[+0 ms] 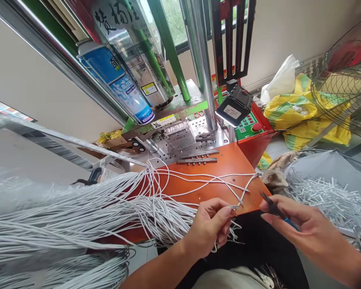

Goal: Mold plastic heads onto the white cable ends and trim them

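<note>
My left hand [213, 224] is closed, thumb and forefinger pinching the end of a white cable near the front edge of the orange table [195, 182]. A small tip [235, 207] sticks out past the fingertips. My right hand [301, 224] is wrapped round a small dark hand tool with blue on its handle [272, 204], which looks like cutting nippers. Its dark point aims up and left, apart from the cable. Several white cables [204, 176] run across the table, and a thick bundle of them [108, 208] fills the left side.
Behind the table stands a green press with a metal bed [177, 140]; two toothed metal bars [198, 160] lie before it. A spray can [117, 84] hangs above. A red control box [254, 132] is right of it. At the right, a bag holds short white pieces [331, 196].
</note>
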Demonstrator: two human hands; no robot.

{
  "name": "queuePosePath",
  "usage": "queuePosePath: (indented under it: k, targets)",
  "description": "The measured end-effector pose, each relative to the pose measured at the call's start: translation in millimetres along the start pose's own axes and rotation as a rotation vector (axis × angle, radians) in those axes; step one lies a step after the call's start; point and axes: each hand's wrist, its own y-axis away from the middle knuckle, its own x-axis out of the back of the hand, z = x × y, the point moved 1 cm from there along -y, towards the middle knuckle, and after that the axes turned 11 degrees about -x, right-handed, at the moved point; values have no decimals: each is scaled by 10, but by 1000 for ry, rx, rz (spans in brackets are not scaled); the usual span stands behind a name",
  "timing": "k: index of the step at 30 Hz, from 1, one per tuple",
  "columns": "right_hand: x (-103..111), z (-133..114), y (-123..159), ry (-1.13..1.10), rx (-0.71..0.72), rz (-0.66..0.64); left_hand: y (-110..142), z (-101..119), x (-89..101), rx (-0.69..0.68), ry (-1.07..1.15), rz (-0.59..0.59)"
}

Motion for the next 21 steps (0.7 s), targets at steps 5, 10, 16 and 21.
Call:
queuePosePath:
  k: [5,10,16,21]
  targets:
    - [-452,-337,-108,-198,17,-204,110,39,2,15,-146,-28]
    - [-503,-301,-74,-220,-50,-273,172,123,38,-32,-292,-16]
    - [-528,-304,-52,-248,-170,-300,175,130,48,-34,-306,-115]
    - [-537,-282,-95,-282,-231,-301,169,133,54,-13,-258,-122]
